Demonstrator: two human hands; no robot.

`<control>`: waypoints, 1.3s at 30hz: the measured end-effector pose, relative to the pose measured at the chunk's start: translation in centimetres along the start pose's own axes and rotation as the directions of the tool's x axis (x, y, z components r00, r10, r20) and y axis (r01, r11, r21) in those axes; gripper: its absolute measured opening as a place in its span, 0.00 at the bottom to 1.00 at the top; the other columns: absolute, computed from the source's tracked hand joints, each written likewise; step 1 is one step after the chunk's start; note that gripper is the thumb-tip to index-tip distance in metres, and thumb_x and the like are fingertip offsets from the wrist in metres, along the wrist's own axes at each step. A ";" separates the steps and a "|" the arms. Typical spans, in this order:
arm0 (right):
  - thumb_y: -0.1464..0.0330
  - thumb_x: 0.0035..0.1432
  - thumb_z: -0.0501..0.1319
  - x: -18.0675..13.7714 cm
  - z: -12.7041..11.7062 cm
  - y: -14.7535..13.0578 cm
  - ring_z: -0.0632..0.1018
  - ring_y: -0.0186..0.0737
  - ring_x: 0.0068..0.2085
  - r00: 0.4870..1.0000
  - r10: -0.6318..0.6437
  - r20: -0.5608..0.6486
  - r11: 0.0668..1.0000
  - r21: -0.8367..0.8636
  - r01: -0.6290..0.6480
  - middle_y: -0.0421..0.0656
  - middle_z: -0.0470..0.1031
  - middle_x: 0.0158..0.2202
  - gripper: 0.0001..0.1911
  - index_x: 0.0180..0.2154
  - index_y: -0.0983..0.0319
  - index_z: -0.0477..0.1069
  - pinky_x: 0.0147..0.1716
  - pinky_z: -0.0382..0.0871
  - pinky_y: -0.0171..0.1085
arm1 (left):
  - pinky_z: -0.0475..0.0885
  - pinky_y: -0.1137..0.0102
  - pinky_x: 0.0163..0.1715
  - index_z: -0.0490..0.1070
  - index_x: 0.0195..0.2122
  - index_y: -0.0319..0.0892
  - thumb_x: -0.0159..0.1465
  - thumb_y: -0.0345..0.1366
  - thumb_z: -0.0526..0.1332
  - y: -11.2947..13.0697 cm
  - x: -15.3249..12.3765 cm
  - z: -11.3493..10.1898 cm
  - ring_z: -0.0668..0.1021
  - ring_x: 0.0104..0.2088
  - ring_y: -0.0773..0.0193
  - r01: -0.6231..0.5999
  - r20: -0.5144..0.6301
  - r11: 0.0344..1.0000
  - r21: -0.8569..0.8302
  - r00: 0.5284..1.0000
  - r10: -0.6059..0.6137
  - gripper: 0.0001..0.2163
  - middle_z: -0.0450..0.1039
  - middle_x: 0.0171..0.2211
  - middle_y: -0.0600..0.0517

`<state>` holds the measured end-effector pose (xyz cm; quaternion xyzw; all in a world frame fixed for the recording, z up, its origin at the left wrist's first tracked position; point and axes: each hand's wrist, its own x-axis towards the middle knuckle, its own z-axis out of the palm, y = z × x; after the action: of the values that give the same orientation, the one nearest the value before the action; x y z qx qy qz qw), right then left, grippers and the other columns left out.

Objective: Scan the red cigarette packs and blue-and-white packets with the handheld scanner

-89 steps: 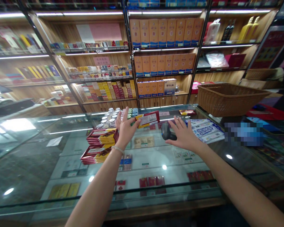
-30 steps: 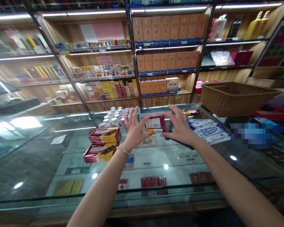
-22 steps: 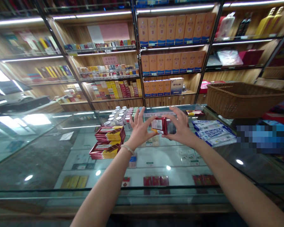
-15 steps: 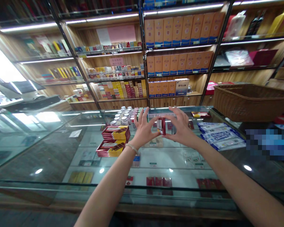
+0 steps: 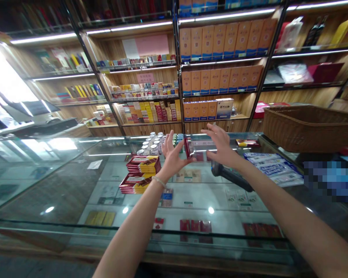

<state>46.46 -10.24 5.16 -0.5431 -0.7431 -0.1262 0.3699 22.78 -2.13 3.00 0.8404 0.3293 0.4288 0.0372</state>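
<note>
My left hand (image 5: pixel 174 156) pinches a dark red chocolate packet (image 5: pixel 187 149) between thumb and fingers, upright and nearly edge-on above the glass counter. To the right, apart from the packet, my right hand (image 5: pixel 221 147) has its fingers spread and holds nothing. Just below it lies a black handheld scanner (image 5: pixel 232 177), partly covered by my right hand and wrist. Two stacks of red and yellow chocolate packets (image 5: pixel 139 182) rest on the glass, left of my left wrist. Behind my left hand stand several clear containers with white lids (image 5: pixel 150 144).
The glass counter (image 5: pixel 203 193) has goods inside. Blue and white packets (image 5: pixel 274 168) lie on the right, before a brown wicker basket (image 5: pixel 310 129). A single red and yellow packet (image 5: pixel 247 143) lies farther back. Shelves of boxes (image 5: pixel 220 81) line the wall.
My right hand has let go of the packet and opened. My left hand has carried the packet slightly left. The scanner beneath my right hand now shows clearly.
</note>
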 end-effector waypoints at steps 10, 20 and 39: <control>0.44 0.56 0.68 0.8 5.1 -0.2 0.55 0.63 0.74 0.998 -0.067 0.006 0.997 -0.035 0.067 0.54 0.55 0.74 0.40 0.64 0.53 0.65 0.68 0.50 0.64 | 0.42 0.38 0.73 0.71 0.64 0.57 0.51 0.65 0.73 -0.6 0.0 0.0 0.44 0.77 0.34 -0.054 0.003 0.991 -0.119 0.999 0.054 0.40 0.37 0.79 0.45; 0.51 0.56 0.68 0.2 3.7 -0.1 0.57 0.62 0.74 0.995 -0.070 -0.072 0.998 -0.004 0.070 0.54 0.60 0.72 0.33 0.59 0.54 0.68 0.68 0.51 0.63 | 0.41 0.39 0.74 0.65 0.69 0.53 0.56 0.59 0.73 0.7 0.2 -2.0 0.46 0.77 0.34 -0.055 0.111 0.998 0.043 0.993 0.050 0.41 0.37 0.79 0.44; 0.47 0.56 0.69 0.2 2.9 -2.4 0.56 0.64 0.74 0.986 -0.147 -0.072 0.986 -0.095 0.140 0.55 0.60 0.72 0.33 0.57 0.55 0.69 0.70 0.42 0.68 | 0.37 0.34 0.71 0.59 0.72 0.60 0.53 0.58 0.75 -1.2 -2.9 -11.7 0.43 0.77 0.32 -0.050 0.026 0.913 0.404 0.999 0.043 0.47 0.34 0.79 0.45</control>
<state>43.11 -9.29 3.79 -0.4986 -0.7588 -0.2071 0.3643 12.28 -5.50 7.92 0.8411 0.3905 0.3450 -0.1449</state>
